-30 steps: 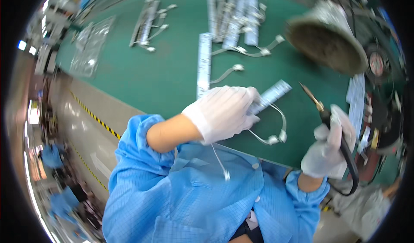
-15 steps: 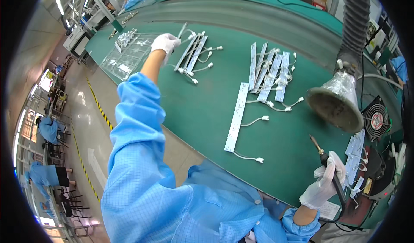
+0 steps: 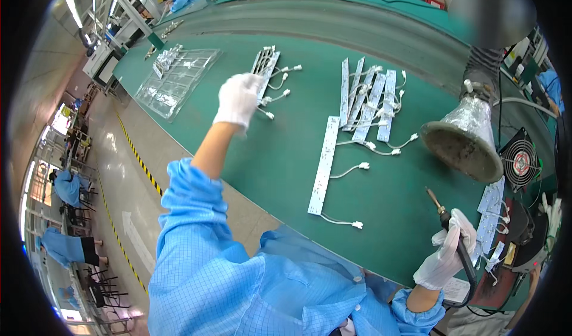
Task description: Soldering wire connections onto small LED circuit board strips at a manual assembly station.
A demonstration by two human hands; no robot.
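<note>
On the bench (image 3: 256, 157), the small strip pile (image 3: 271, 67) points away, just past my left hand (image 3: 236, 100); I can't tell if its fingers pinch any. My farther right hand (image 3: 447, 249) grips a soldering iron (image 3: 442, 210).

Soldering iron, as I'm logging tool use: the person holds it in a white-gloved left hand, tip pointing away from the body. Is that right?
Not the left hand: in the head view, the white-gloved right hand holds the soldering iron, tip pointing away from the body.
</note>
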